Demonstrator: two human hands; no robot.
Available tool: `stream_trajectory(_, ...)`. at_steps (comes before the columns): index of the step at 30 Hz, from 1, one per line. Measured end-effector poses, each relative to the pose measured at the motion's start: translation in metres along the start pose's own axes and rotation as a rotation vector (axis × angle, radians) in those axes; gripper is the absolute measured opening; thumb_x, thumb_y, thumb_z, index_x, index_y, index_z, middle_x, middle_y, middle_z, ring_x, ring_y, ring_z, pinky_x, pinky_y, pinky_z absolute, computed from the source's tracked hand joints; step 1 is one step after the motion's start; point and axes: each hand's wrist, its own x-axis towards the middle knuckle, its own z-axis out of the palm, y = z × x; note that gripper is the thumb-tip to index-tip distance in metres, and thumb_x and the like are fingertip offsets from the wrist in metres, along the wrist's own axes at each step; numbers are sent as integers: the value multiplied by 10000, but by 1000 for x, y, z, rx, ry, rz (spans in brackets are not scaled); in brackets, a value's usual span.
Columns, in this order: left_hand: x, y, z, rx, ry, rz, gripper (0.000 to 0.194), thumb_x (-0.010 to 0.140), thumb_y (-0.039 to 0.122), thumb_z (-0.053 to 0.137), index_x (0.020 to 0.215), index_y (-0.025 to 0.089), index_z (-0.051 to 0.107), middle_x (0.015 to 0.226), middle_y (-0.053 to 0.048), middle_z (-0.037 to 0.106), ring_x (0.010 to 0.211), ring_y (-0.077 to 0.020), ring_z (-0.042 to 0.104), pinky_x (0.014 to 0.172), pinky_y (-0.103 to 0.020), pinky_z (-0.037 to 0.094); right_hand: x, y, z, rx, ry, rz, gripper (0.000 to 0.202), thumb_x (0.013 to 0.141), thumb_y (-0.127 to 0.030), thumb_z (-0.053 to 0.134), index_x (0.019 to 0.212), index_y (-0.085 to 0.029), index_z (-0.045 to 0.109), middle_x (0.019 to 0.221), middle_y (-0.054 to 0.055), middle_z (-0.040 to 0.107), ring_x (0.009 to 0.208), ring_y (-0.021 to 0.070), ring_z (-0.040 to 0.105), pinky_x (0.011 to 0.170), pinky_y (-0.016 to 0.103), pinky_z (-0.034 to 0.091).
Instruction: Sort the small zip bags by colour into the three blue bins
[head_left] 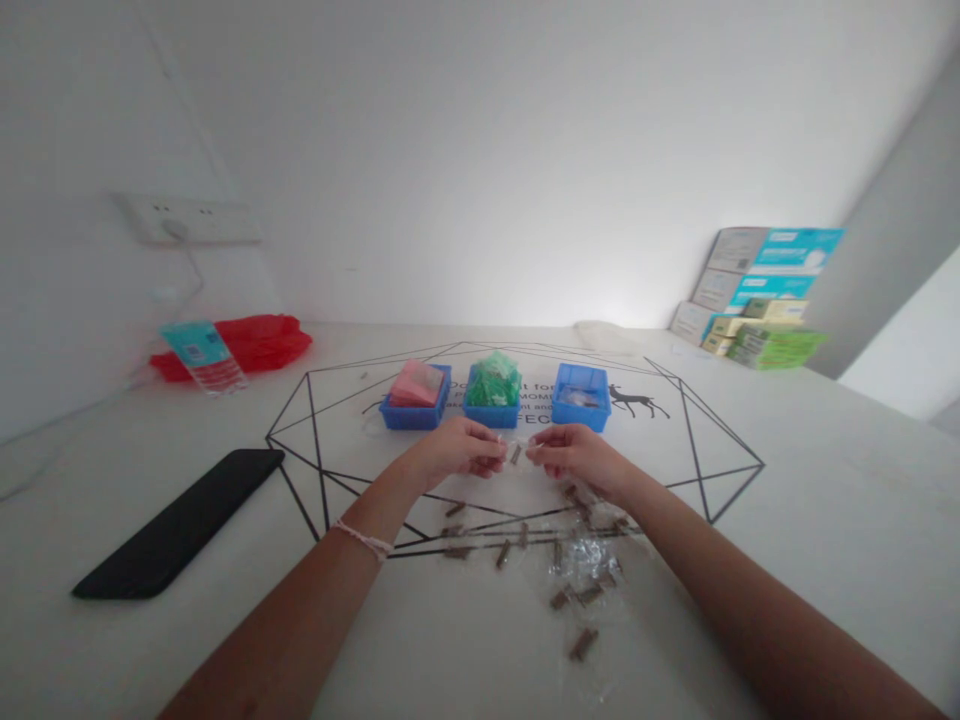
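Observation:
Between my two hands a small clear plastic bag [516,455] is stretched, with a small brownish metal-looking piece inside. My left hand [476,450] pinches the bag's left edge with thumb and fingers. On the other side, my right hand [559,450] pinches its right edge. Several more clear bags [592,555] with similar brownish pieces lie on the table below my right hand and forearm. Others, such as a brownish piece [502,554], are spread below my left hand. What exactly the pieces are is too small to tell.
Beyond my hands stand a blue bin with pink packets [416,415], a blue bin with green packets [491,413] and a blue bin with clear bags [579,415]. A black flat pad [184,525] and red plastic bag [262,342] lie left. Stacked boxes [780,265] stand back right.

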Motion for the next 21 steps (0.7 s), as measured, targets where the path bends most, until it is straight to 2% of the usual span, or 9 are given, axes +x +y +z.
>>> stream_trajectory(4,1,1,3,-108,4,-23,290,548,269,899,660,111,682,654,-63,691,611,-147,652,700,-317,552,-8,-7,-2,-25,-82,70,219,698,-341,800,718,-149,697,582,-20,584,493,75,465,437,198,347)
stream_trajectory(7,2,1,4,-159,17,-14,301,542,240,904,693,109,679,674,-78,707,645,-162,677,724,-320,562,-10,-10,-1,-60,-117,96,204,747,-332,761,690,-151,688,591,-7,608,485,77,487,417,192,348)
stream_trajectory(11,1,2,4,-154,50,-2,317,534,211,901,738,117,677,687,-87,723,646,-180,692,696,-327,568,-8,-10,-2,13,-56,118,168,776,-296,727,712,-147,685,665,10,660,478,72,512,422,191,398)
stream_trajectory(16,2,1,3,-90,69,-3,284,609,310,864,689,109,680,695,-86,717,624,-168,679,664,-324,563,-6,-9,-4,26,11,109,151,757,-268,752,699,-140,699,636,16,657,485,77,536,433,182,434)
stream_trajectory(21,3,-1,2,-50,58,-9,315,560,333,888,660,103,697,639,-68,692,600,-151,654,668,-317,548,-4,-7,-3,124,66,75,129,731,-253,789,767,-147,725,669,28,689,499,84,579,454,180,468)
